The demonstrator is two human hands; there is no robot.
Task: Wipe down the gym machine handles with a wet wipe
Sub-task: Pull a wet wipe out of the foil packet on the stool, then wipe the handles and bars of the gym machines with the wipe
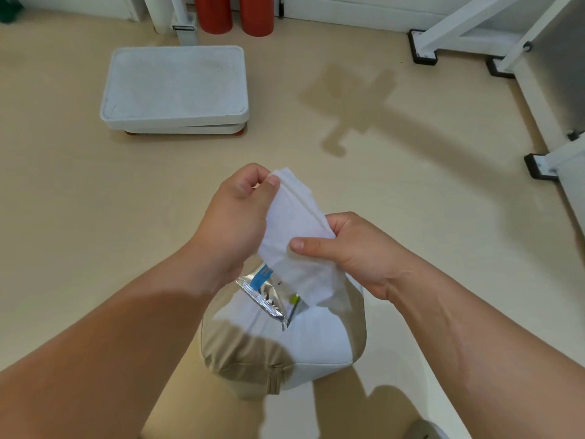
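I see the wet wipe [296,218] held just above the foil packet [264,296]. The left hand [237,213] pinches its upper end, and the right hand [357,255] grips its middle, thumb across.

arms: forearms [110,343] showing bare down to left hand [234,217] and right hand [357,251] | legs: wearing beige trousers [247,353] just below the hands, stitched seam [274,380] running along them

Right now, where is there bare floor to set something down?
Bare floor lies between the white platform and the black feet of the machine frame, and again left of the cushion. It is crowded along the back wall by the red rollers and at the right edge under the frame.
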